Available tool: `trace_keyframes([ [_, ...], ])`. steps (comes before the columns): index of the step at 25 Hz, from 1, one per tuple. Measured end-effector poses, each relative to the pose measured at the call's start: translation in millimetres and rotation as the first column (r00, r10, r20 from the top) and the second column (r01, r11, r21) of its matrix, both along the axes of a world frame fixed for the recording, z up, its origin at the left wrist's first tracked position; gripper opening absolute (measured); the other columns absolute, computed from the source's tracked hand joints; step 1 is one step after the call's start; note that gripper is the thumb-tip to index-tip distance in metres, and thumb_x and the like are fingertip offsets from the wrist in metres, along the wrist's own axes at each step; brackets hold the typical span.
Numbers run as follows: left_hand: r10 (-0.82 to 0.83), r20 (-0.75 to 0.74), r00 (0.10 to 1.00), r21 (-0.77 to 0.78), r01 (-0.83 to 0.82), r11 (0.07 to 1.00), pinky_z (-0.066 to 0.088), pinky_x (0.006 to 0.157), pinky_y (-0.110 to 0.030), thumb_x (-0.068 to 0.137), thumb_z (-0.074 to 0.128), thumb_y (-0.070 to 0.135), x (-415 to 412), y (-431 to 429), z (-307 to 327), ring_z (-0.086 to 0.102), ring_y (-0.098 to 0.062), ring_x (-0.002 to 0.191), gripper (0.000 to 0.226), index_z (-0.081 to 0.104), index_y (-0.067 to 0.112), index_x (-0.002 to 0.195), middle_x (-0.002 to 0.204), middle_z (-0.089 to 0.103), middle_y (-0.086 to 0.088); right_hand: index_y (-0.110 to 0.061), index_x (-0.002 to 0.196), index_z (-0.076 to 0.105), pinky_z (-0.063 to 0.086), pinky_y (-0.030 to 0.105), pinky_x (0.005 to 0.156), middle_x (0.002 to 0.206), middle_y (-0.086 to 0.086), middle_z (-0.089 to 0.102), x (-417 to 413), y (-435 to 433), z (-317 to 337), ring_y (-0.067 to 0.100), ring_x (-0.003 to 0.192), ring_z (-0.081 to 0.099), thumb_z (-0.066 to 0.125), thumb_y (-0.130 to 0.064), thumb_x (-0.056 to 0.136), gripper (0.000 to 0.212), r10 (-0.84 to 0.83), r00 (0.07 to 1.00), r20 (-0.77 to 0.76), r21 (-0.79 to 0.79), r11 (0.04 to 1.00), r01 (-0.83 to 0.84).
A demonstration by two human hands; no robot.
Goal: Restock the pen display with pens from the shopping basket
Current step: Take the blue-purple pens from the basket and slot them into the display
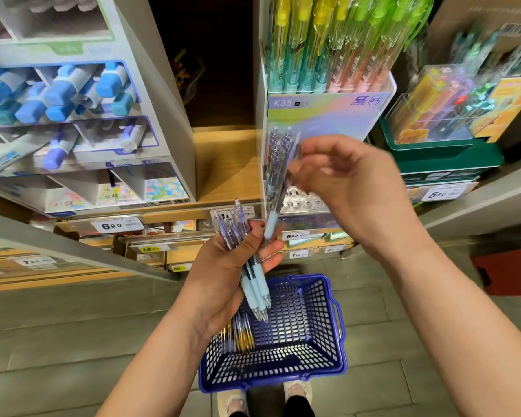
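Note:
My left hand (223,275) grips a bundle of clear pens with pale blue grips (250,272), tips pointing down over the basket. My right hand (343,182), blurred, pinches a few more of the same pens (278,170) upright in front of the K35 pen display (328,112). That display holds yellow, green, teal and pink pens standing in rows. The blue shopping basket (313,350) sits on the floor below my hands, with several purple and gold pens (238,335) lying in its left side.
A grey display of blue markers (73,94) stands on the shelf at left. A green box with clear packs (439,115) is at right. Price tags line the shelf edges. A wooden shelf gap lies between the two displays. My shoes show below the basket.

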State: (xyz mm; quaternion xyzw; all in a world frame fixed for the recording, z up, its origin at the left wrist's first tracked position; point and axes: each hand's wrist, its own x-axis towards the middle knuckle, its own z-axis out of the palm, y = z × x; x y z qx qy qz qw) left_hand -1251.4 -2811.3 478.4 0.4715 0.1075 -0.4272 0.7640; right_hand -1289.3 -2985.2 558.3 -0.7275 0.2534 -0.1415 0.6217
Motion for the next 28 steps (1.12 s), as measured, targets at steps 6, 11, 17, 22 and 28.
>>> trace_keyframes([
  [6, 0.02, -0.078, 0.997, -0.009, -0.021, 1.0, 0.063, 0.072, -0.034, 0.097, 0.06, 0.017, 1.6, -2.4, 1.8, 0.078, -0.026, 0.087, 0.021, 0.071, 0.003, 0.109, 0.11, 0.076, -0.023, -0.028, 0.094, 0.066, 0.056, 0.017, 0.077, 0.082, -0.012, 0.07, 0.9, -2.6, 0.5, -0.001, 0.075, 0.067, 0.078, -0.01, 0.087, 0.023, -0.137, 0.969, 0.204, -0.21, 0.961, 0.18],
  [11, -0.011, -0.131, 0.991, -0.034, 0.007, 0.999, 0.063, 0.074, -0.035, 0.105, 0.049, 0.016, 3.3, -0.8, 0.6, 0.077, -0.026, 0.088, 0.025, 0.066, 0.002, 0.117, 0.115, 0.075, -0.023, -0.029, 0.095, 0.066, 0.054, 0.016, 0.079, 0.083, -0.007, 0.07, 4.3, 2.1, -6.4, 0.006, 0.077, 0.068, 0.079, -0.012, 0.086, 0.024, -0.104, 0.968, 0.228, -0.274, 0.947, 0.166],
  [17, -0.005, -0.13, 0.992, -0.046, -0.001, 0.999, 0.063, 0.074, -0.034, 0.102, 0.053, 0.018, 1.7, 0.1, 2.1, 0.077, -0.026, 0.088, 0.029, 0.067, -0.001, 0.118, 0.113, 0.075, -0.023, -0.022, 0.097, 0.071, 0.056, 0.014, 0.075, 0.082, -0.012, 0.07, 7.3, 8.2, -21.7, 0.008, 0.078, 0.069, 0.082, -0.018, 0.083, 0.017, -0.023, 0.997, 0.074, -0.45, 0.891, 0.054],
  [22, -0.014, -0.034, 0.999, -0.039, 0.013, 0.999, 0.062, 0.073, -0.031, 0.086, 0.068, 0.016, -2.3, 1.4, 2.9, 0.076, -0.022, 0.084, 0.029, 0.071, 0.003, 0.111, 0.108, 0.077, -0.02, -0.027, 0.091, 0.07, 0.047, 0.003, 0.07, 0.074, -0.018, 0.066, 5.7, 10.4, -33.4, 0.001, 0.071, 0.065, 0.08, -0.028, 0.085, 0.012, -0.034, 0.999, -0.039, -0.592, 0.806, 0.005],
  [28, -0.057, 0.047, 0.997, -0.029, 0.058, 0.998, 0.06, 0.073, -0.028, 0.08, 0.072, 0.011, -4.3, -0.9, 5.2, 0.073, -0.018, 0.077, 0.015, 0.082, 0.013, 0.09, 0.093, 0.077, -0.011, -0.031, 0.081, 0.068, 0.04, 0.001, 0.052, 0.068, -0.02, 0.067, -9.1, 25.8, -36.2, -0.012, 0.065, 0.062, 0.076, -0.048, 0.084, 0.019, -0.005, 0.961, -0.277, -0.358, 0.929, -0.099],
])
